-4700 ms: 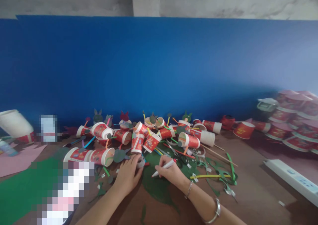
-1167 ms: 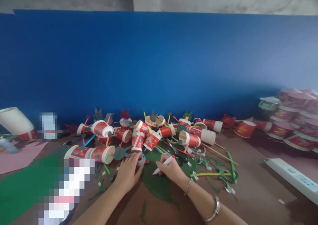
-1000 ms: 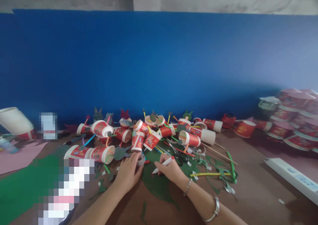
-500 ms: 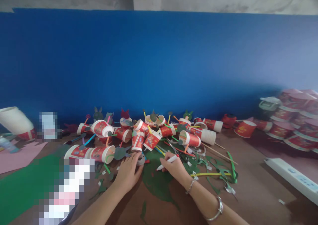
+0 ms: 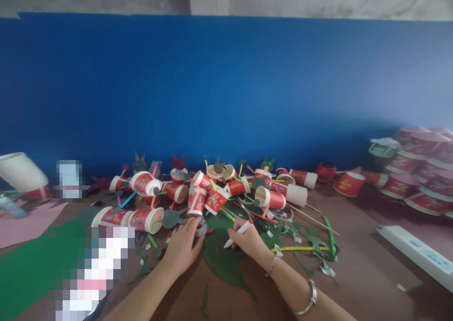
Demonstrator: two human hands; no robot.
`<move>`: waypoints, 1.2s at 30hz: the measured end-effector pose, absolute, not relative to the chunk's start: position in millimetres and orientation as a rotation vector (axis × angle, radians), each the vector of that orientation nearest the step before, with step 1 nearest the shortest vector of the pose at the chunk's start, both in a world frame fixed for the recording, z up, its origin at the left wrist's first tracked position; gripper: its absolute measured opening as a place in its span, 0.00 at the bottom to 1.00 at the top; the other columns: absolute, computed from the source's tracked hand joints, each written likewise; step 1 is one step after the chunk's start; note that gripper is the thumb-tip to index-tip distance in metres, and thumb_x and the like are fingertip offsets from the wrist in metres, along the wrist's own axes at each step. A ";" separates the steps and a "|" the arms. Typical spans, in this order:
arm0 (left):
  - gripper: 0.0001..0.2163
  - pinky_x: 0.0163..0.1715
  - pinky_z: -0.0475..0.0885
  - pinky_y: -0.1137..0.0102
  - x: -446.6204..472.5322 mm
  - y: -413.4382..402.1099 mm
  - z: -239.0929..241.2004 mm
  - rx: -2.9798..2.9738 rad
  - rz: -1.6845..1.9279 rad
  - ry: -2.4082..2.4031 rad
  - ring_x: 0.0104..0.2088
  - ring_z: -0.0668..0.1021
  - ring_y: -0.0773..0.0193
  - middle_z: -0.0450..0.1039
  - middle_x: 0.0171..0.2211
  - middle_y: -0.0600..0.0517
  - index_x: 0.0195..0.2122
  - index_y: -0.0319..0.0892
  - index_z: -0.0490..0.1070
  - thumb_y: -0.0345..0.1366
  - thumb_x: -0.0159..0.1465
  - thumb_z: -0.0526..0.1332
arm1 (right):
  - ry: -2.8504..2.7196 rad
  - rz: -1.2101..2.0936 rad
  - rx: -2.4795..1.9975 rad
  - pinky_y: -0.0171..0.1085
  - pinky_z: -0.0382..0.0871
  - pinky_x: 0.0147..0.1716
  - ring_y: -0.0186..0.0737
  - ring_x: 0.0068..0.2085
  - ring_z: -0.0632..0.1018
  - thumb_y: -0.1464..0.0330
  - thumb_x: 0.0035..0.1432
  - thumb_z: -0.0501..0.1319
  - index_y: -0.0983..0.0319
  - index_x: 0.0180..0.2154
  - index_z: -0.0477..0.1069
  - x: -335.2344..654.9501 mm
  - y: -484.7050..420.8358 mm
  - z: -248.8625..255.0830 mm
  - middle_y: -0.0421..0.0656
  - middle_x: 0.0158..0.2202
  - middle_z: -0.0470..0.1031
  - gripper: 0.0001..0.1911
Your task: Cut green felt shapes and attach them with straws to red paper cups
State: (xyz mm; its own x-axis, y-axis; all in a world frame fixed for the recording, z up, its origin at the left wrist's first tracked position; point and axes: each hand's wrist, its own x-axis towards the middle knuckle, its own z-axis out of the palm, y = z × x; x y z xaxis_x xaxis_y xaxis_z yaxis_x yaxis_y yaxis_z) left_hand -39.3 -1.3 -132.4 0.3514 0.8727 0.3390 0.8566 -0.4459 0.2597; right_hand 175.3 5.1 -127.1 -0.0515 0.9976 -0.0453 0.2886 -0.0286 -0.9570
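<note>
A green paper sheet with small dark marks lies on the brown table in front of me. My right hand is closed around a white marker with a red end, its tip low over the paper. Silver bracelets circle that wrist. My left hand rests at the paper's left edge, thumb and forefinger closed about a grey roll of tape. A small red piece lies beside the roll. Just beyond my hands are red printed paper cups and a dark paper animal head.
Green paper scraps, yellow and green pipe cleaners and wooden sticks lie to the right. A white power strip and stacked red cups stand farther right. Green and pink sheets lie left; a blue wall rises behind.
The marker's tip has moved slightly down toward me, and my right hand has shifted a little with it. My left hand and the tape roll stay put.
</note>
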 end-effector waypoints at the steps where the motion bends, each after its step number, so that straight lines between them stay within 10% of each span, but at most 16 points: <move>1: 0.17 0.43 0.67 0.57 -39.2 -1.3 -132.5 2.553 0.677 1.638 0.48 0.72 0.51 0.68 0.50 0.44 0.53 0.43 0.60 0.34 0.62 0.51 | -1.447 1.135 -1.422 0.27 0.54 0.13 0.32 0.15 0.71 0.70 0.43 0.57 0.59 0.17 0.56 175.4 5.0 -126.3 0.32 0.09 0.63 0.10; 36: 0.18 0.43 0.67 0.58 -39.6 -0.4 -133.4 2.552 0.690 1.652 0.47 0.73 0.52 0.69 0.50 0.43 0.53 0.43 0.61 0.35 0.62 0.52 | -1.418 1.143 -1.424 0.27 0.57 0.14 0.34 0.16 0.73 0.68 0.45 0.57 0.59 0.17 0.55 174.9 5.8 -123.7 0.33 0.09 0.65 0.11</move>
State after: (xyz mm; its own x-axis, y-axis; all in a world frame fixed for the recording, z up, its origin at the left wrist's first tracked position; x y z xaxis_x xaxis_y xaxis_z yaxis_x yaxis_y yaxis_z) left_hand -39.6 -0.4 -133.4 0.3401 0.8729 0.3498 0.8623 -0.4379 0.2544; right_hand 174.9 5.8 -123.7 -0.0401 0.9975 -0.0575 0.2680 -0.0447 -0.9624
